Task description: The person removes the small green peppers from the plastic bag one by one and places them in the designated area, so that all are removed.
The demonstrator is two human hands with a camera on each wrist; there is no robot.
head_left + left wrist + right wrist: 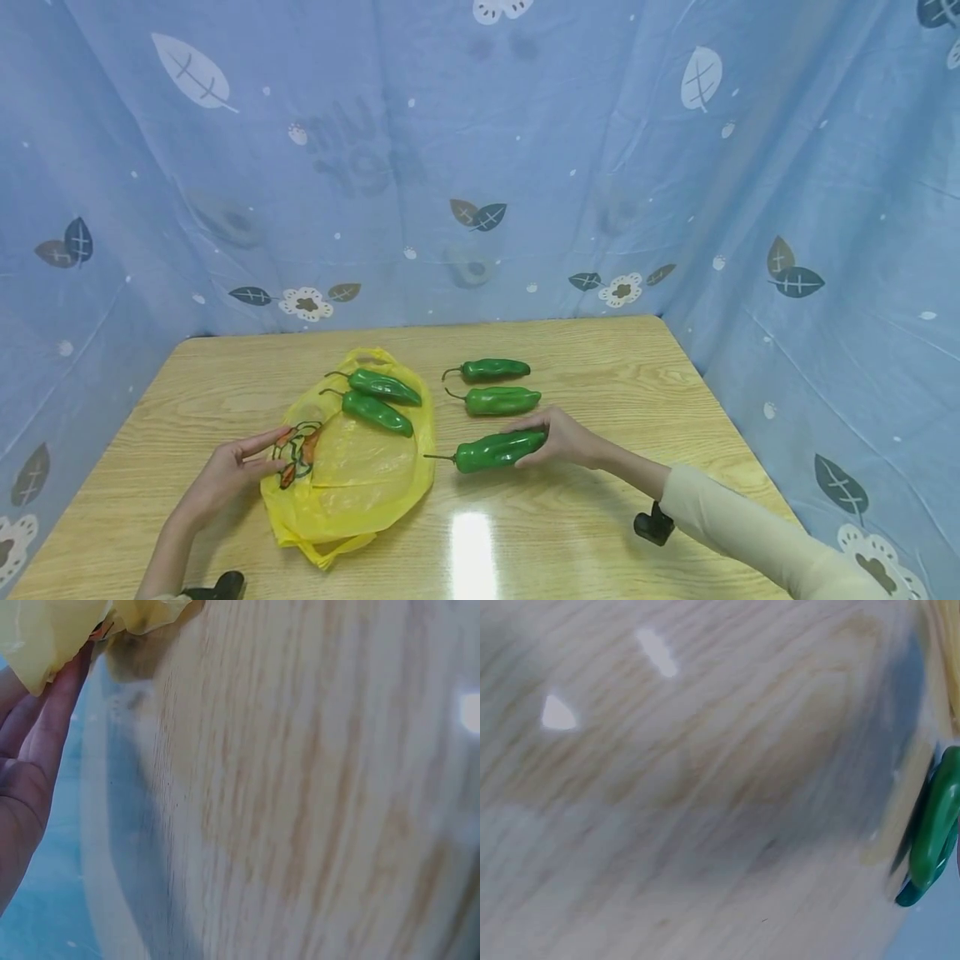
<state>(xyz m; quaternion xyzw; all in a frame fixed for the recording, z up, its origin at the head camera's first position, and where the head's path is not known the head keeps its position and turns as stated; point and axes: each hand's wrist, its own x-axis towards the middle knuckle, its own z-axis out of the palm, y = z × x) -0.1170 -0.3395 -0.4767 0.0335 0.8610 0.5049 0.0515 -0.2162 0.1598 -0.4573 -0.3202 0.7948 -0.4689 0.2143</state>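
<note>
At the left edge of a yellow plastic bag (pixel 367 479), my left hand (pixel 228 475) holds the bag's side between thumb and fingers. Yellow film covers the fingertips in the left wrist view. Two green peppers (pixel 378 412) lie on the bag's upper part, side by side. My right hand (pixel 558 437) grips another green pepper (pixel 487 452) by its blunt end, the stem pointing left towards the bag. Part of this pepper (pixel 934 825) shows at the right edge of the right wrist view. Whether it touches the table is unclear.
Two more green peppers, an upper one (pixel 495 369) and a lower one (pixel 502 401), lie on the wooden table (pixel 600 533) behind my right hand. A blue patterned curtain (pixel 420 167) stands along the table's back and sides. Light glares off the table front.
</note>
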